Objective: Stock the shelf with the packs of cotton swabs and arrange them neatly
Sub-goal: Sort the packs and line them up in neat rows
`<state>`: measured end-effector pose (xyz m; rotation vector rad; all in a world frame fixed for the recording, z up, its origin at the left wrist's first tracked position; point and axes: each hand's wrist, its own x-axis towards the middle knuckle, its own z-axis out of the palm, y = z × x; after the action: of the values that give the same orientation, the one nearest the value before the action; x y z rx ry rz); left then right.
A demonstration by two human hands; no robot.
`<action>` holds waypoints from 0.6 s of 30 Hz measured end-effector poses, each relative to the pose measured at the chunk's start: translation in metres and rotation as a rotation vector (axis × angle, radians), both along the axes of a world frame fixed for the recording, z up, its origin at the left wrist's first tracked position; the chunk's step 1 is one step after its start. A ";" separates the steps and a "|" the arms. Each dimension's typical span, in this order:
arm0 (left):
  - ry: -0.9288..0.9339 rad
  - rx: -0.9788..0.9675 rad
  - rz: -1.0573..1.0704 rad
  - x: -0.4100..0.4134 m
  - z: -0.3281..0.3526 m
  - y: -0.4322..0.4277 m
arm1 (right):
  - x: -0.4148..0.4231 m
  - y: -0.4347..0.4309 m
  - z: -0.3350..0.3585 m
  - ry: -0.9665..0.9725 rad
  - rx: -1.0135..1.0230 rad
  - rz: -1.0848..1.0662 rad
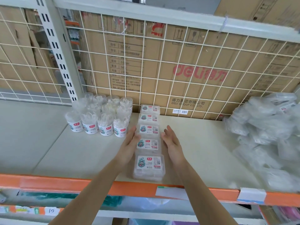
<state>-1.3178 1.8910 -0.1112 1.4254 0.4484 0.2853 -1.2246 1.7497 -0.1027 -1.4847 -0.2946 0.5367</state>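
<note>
Several flat clear packs of cotton swabs point(148, 144) lie in one row running from the shelf's front edge to the wire back. My left hand point(129, 142) lies flat against the row's left side, fingers straight. My right hand point(170, 141) is flat on the row's right side, fingers straight, close to the packs; contact is unclear. Both hands flank the second and third packs from the front. The front pack point(149, 166) sits slightly askew near the edge.
Round clear tubs of cotton swabs point(100, 116) stand in a cluster left of the row. A heap of clear plastic-wrapped packs point(267, 135) fills the shelf's right end. The shelf point(203, 151) has an orange front rail and a wire grid back with cardboard boxes behind.
</note>
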 end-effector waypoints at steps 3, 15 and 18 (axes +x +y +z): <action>-0.034 -0.028 -0.015 0.022 -0.001 0.008 | 0.020 0.014 -0.002 -0.050 -0.030 0.021; -0.096 -0.038 -0.024 0.088 -0.010 0.040 | 0.063 0.063 0.000 -0.086 0.061 0.137; -0.088 -0.156 -0.004 0.094 -0.015 0.042 | 0.071 0.066 -0.001 -0.065 0.091 0.161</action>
<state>-1.2241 1.9331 -0.1260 1.2567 0.3873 0.3021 -1.1539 1.8158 -0.1040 -1.3990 -0.4867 0.5970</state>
